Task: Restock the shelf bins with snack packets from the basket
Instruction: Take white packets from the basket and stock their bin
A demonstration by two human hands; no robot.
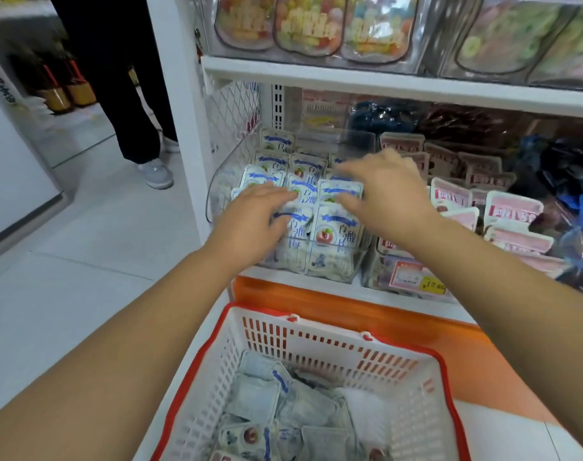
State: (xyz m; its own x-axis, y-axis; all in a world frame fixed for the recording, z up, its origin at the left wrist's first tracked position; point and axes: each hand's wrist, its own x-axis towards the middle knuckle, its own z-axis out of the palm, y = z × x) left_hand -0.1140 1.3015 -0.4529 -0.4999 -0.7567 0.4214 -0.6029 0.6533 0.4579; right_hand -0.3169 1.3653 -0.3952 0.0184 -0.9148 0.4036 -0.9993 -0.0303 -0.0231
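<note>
Left grip point(260, 214) is released: fingers close to straight, laid across the top edges of the white-and-blue packets point(333, 227), pointing toward the other hand. I can't make out a pinch; the thumb is blurred against a front packet. Right grip point(386, 194) is also released, fingers spread wide, tips down on the same packets from the opposite side. Motion blur smears those fingertips, so I can't tell how firmly they press. Nothing is grasped in either grip that I can see.

Under both grips, the packets stand upright in rows, packed tight, inside a clear bin point(217, 184) on the shelf. The front row sits between the two wrists, a peach picture showing on one.

Just beyond the right grip, the neighbouring bin holds pink packets point(513, 207), loosely stacked and tilted, with a pink and yellow price label point(416, 277) on its front. Further out on that side are dark blue wrappers, too blurred to read.

Below the forearms, nearer me, the white basket point(316, 341) with a red rim sits against the orange shelf base point(383, 314). More white-and-blue packets point(257, 400) lie jumbled flat in its bottom.

Above both grips, the next shelf carries jar-shaped candy bags point(303, 24) behind clear fronts. Well out past the left grip, a person's dark trouser legs point(134, 104) and a grey shoe point(155, 174) stand on the pale floor.
</note>
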